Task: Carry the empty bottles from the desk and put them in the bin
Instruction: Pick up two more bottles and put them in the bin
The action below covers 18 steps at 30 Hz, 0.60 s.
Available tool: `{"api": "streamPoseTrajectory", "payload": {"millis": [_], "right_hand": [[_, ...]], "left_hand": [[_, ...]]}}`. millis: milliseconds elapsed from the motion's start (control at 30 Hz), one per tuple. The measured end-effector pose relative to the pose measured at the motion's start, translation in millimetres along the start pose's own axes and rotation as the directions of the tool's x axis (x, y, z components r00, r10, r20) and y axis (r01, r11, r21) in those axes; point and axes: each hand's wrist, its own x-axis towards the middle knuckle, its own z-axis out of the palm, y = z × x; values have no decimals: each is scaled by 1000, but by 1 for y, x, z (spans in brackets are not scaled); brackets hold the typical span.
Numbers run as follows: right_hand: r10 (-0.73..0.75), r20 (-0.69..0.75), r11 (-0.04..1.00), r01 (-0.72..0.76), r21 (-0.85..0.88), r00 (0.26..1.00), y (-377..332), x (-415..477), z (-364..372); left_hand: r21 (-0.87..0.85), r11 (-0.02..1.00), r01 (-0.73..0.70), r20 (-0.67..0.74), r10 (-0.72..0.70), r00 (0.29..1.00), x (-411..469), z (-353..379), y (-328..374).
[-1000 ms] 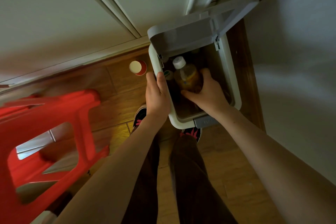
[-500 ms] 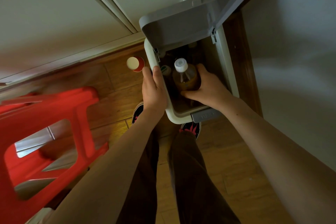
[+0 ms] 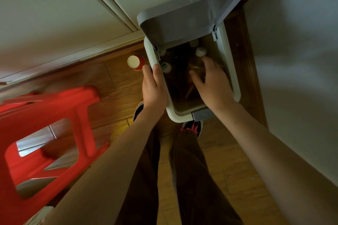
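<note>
Left hand (image 3: 154, 87) clamps the bin (image 3: 230, 71) rim, while right hand (image 3: 213, 82), fingers spread loose, hovers over the bottle (image 3: 196, 62) inside.

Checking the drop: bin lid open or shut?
Open. The lid is tipped up and back off the bin, and bottles show inside under the right hand.

Right hand (image 3: 213, 84) in bin (image 3: 236, 86) over bottle (image 3: 198, 60) — grip seemingly loosened.
</note>
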Motion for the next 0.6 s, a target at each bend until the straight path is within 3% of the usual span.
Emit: {"api": "streamPoseTrajectory", "payload": {"millis": [100,167,300,500,600], "right_hand": [[-188,-263,980,162,-118,946,0,-17,-16],[-132,-369,988,90,-127,920,9,-22,-23],[137,-256,977,-88,196,957,31,-16,-26],[158,-194,944,-90,316,968,31,-23,-41],[179,-190,945,-114,308,965,5,-48,-81]], "left_hand": [[-5,1000,16,11,-16,1000,-2,-2,2],[-14,999,38,12,-38,999,-2,-4,3],[8,999,44,27,-44,999,-2,-4,3],[54,980,190,121,-195,973,-6,-21,17],[190,962,194,167,-226,960,-28,-54,54]]}}
